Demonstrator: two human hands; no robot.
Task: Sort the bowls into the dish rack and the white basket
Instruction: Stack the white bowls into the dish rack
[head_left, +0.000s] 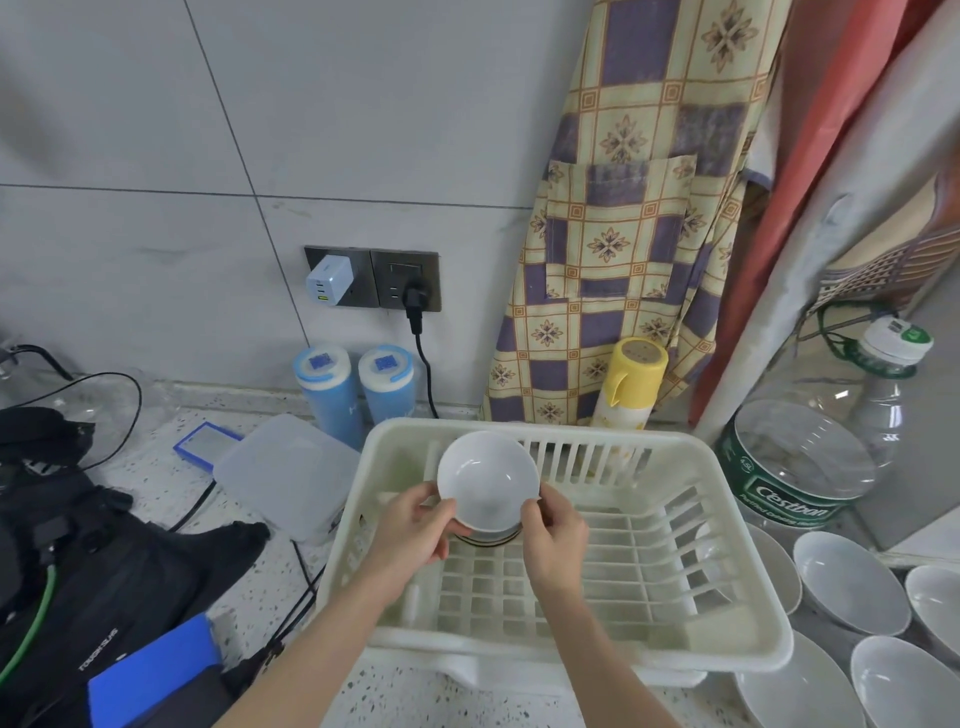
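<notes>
A white bowl (487, 478) is tilted toward me over the far left part of the white slatted dish rack (737, 644). My left hand (415, 525) pinches its left rim and my right hand (553, 540) pinches its right rim. Under the bowl a dark metal rim shows; whether it is a second bowl I cannot tell. Several more white bowls (852, 582) lie on the counter to the right of the rack.
A clear lidded box (285, 473) sits left of the rack, a black bag (104, 561) and cables further left. Two blue canisters (332, 395), a yellow bottle (631, 384) and a large water jug (810, 447) stand behind and right. An apron hangs on the wall.
</notes>
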